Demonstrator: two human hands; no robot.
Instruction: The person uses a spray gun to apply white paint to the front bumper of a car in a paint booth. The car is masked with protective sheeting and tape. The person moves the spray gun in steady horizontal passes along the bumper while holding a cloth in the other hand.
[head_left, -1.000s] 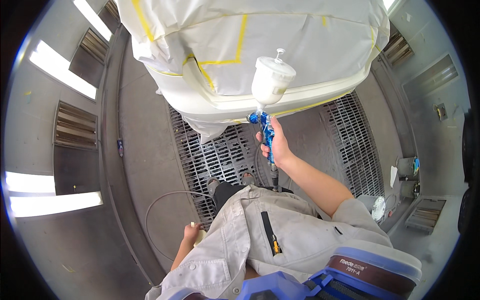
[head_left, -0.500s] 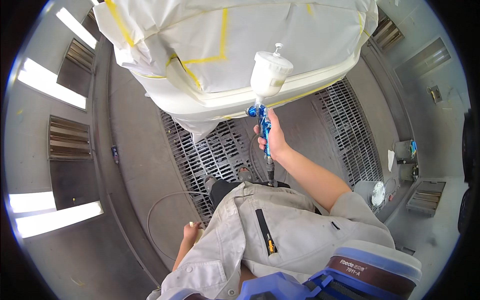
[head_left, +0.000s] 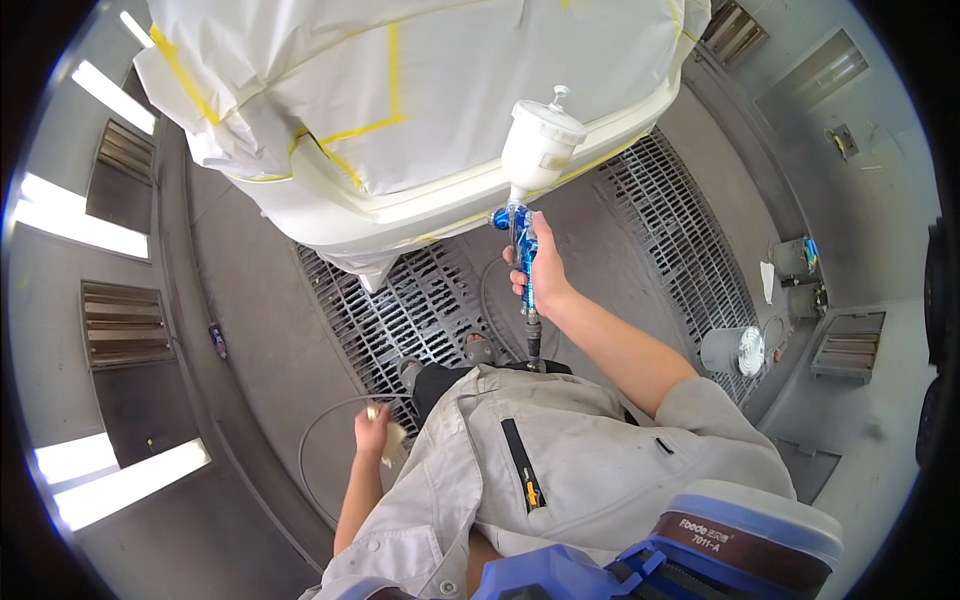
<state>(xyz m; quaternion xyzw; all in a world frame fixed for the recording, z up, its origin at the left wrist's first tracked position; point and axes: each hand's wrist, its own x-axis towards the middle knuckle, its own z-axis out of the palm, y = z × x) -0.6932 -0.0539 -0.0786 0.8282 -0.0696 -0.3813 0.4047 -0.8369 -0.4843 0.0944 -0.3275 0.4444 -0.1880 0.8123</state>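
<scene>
My right hand (head_left: 548, 268) is wrapped round the handle of a blue spray gun (head_left: 523, 232), held upright in front of me. On top of the gun sits a white paint cup (head_left: 541, 148) with a lid, and a hose joins the handle's lower end. Beyond the gun lies a white car bumper (head_left: 420, 213), the body above it covered in white masking sheet (head_left: 300, 90) edged with yellow tape. Low at my left side, my left hand (head_left: 372, 430) is closed on a pale cream cloth (head_left: 395, 446), which hangs partly below the fingers.
Metal floor grates (head_left: 400, 310) run under the car and beside my feet. An air hose (head_left: 305, 440) curves over the floor at left. A bucket (head_left: 725, 350) stands at right, near containers by the wall. Louvred vents (head_left: 125, 322) and bright lamps line the left wall.
The view has turned, so the car sits farther left and higher. My left hand has risen slightly, showing more of the cloth. The right hand keeps its grip on the spray gun.
</scene>
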